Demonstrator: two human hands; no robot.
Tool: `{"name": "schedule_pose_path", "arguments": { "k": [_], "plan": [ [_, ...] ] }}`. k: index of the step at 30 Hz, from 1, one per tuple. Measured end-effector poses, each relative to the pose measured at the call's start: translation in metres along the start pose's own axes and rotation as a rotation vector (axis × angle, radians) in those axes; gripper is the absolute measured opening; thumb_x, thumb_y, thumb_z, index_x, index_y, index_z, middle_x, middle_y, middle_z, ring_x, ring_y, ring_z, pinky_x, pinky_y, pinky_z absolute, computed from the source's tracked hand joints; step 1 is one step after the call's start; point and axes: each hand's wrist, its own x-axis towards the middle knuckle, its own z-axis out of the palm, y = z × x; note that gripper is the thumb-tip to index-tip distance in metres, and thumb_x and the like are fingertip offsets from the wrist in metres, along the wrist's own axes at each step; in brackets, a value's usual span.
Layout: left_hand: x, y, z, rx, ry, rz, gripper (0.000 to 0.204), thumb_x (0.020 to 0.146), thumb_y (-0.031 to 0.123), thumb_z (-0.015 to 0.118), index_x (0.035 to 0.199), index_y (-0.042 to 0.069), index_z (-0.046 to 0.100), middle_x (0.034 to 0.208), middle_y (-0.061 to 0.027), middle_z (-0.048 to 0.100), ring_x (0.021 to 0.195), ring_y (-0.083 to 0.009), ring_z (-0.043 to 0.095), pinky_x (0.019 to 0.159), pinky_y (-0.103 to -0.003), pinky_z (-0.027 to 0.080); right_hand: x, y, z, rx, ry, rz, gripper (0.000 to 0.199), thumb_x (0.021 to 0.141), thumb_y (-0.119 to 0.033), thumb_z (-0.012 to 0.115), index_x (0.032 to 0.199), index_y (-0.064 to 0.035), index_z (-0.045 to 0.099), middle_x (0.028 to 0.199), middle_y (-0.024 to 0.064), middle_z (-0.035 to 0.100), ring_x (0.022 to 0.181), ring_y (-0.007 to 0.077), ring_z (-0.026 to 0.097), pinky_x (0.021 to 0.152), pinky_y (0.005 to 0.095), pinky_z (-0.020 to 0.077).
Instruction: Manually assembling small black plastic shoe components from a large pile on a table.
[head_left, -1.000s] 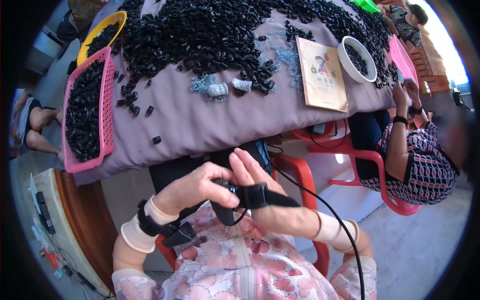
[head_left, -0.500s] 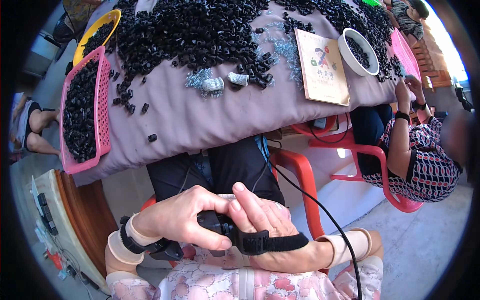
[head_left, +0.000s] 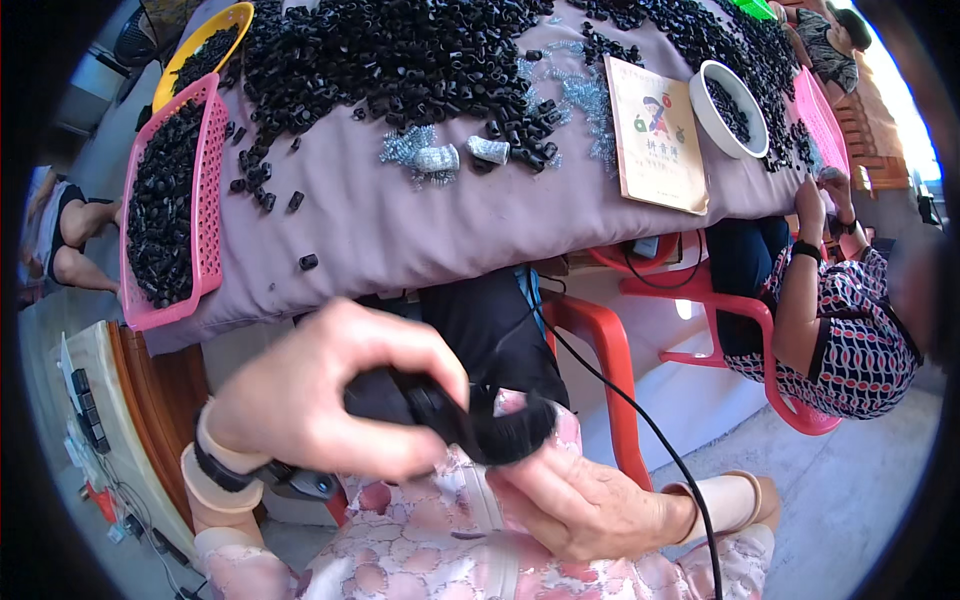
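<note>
Both my hands are close under the camera, in front of my pink flowered top. My left hand [head_left: 335, 395] wraps over a black device with a strap [head_left: 450, 420]. My right hand [head_left: 580, 500] grips the strap end from below. A black cable [head_left: 640, 420] runs from the device down past my right wrist. Both wrists wear beige bands.
Ahead stands a table under a mauve cloth [head_left: 400, 230], heaped with small black parts [head_left: 400, 60] and a few metal springs [head_left: 435, 155]. A pink basket [head_left: 170, 210], a yellow tray [head_left: 200, 40], a white bowl [head_left: 730, 95] and a booklet [head_left: 655, 135] lie on it. Another person [head_left: 840, 310] sits at right on a red chair.
My hands with the black strapped device have come up nearer the camera and look larger. The left hand now covers more of the device.
</note>
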Motion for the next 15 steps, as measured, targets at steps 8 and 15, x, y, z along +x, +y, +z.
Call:
{"name": "schedule_pose_path", "arguments": {
  "k": [8,15],
  "plan": [
    [0.045,-0.002,-0.006,-0.238,0.175,0.135,0.027,0.074,0.015,0.068,0.095,0.000,0.062,0.075,0.0001,0.061,0.064,-0.0044,0.053,0.058,-0.021,0.041,-0.082,0.036,0.041,1.170,-0.182,0.630,0.025,0.085,-0.006,0.060,0.110,-0.0001,0.060,0.106,0.0128,0.061,0.091,0.0211,0.063,0.079,0.0292,0.0509],
    [0.117,0.034,0.040,-0.208,0.106,0.178,0.037,0.073,0.020,0.073,0.102,-0.001,0.061,0.080,-0.0033,0.063,0.063,-0.0097,0.060,0.057,-0.023,0.048,-0.130,0.079,-0.008,0.292,-0.852,0.689,0.013,0.083,-0.017,0.057,0.090,-0.0080,0.064,0.074,0.0084,0.063,0.069,0.0226,0.061,0.061,0.0337,0.0479]
  ]
}}
